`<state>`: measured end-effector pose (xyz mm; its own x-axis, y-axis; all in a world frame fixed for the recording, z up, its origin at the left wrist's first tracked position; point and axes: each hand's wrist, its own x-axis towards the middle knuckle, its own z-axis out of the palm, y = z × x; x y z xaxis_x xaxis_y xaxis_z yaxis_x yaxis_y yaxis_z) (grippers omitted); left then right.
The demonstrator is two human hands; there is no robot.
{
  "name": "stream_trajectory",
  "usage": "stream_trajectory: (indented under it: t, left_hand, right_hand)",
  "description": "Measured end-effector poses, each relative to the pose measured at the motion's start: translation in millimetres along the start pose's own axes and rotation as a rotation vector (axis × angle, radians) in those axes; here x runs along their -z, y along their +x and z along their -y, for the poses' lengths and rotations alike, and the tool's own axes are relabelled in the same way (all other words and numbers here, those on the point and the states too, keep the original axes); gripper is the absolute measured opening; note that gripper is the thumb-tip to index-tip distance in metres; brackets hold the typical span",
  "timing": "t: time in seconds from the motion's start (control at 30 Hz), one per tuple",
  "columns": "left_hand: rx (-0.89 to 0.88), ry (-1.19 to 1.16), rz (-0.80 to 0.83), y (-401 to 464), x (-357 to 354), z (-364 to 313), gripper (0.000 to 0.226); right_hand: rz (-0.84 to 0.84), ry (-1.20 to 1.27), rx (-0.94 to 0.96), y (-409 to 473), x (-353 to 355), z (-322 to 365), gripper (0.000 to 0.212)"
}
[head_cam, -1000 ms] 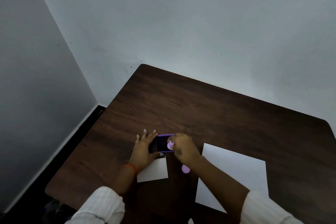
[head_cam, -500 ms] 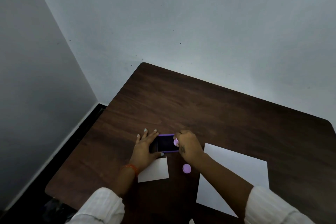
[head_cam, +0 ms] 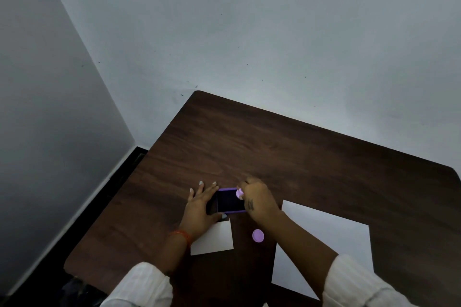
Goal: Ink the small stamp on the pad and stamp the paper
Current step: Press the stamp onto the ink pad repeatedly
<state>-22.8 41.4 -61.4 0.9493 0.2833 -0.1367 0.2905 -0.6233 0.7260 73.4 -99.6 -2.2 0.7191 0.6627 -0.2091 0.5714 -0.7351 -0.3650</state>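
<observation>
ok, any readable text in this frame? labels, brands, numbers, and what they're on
None readable.
Large paper: blank where visible.
Small card: blank.
Ink pad: no label visible.
Small stamp: mostly hidden in the right hand.
Dark mark on that hand: too small to read.

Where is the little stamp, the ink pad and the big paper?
small stamp (head_cam: 239,193), head view, on its pale purple top peeking out of the right hand (head_cam: 257,200).
ink pad (head_cam: 230,200), head view, on its dark inked middle.
big paper (head_cam: 331,234), head view, on its bare white middle.
</observation>
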Motion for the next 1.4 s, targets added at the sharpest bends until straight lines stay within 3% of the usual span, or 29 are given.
stream_trajectory:
  t: [0.2, 0.4, 0.53, 0.7, 0.83, 0.93, 1.07, 1.23, 1.4]
  left_hand:
    - [-0.004, -0.021, -0.011, 0.5, -1.3, 2.3, 0.077]
    - [-0.011, 0.004, -0.007, 1.5, -2.2, 2.3, 0.076]
    - [-0.008, -0.008, -0.01, 1.0, -1.9, 2.6, 0.075]
    - [-0.008, -0.017, -0.011, -0.1, -1.2, 1.0, 0.075]
    - [0.006, -0.012, 0.003, -1.7, 0.4, -2.9, 0.077]
    - [0.006, 0.016, 0.019, -1.9, 2.4, -4.4, 0.077]
    - [0.0, 0.048, 0.029, -2.7, 2.7, -3.6, 0.077]
    - [-0.049, 0.092, 0.014, -5.3, 0.9, -3.4, 0.079]
    - [-0.041, 0.063, 0.005, -6.3, 0.6, -5.0, 0.08]
  right_hand:
    - [0.112, -0.187, -0.015, 14.2, -0.5, 3.9, 0.023]
    - [0.157, -0.425, 0.195, 13.1, -1.6, 8.5, 0.045]
    - [0.112, -0.336, 0.165, 13.6, -2.7, 1.0, 0.036]
    - [0.091, -0.26, 0.121, 7.9, -7.9, 1.2, 0.041]
    - [0.045, -0.165, 0.086, 8.2, -3.2, -0.4, 0.025]
    - [0.015, 0.164, -0.06, 7.5, 5.5, -5.6, 0.019]
    - [-0.168, 0.913, -0.301, -18.3, 21.0, -19.4, 0.017]
    - [-0.098, 1.795, -0.568, -72.6, 35.0, -46.8, 0.018]
    - [-0.172, 2.163, -0.601, -116.4, 31.6, -60.9, 0.014]
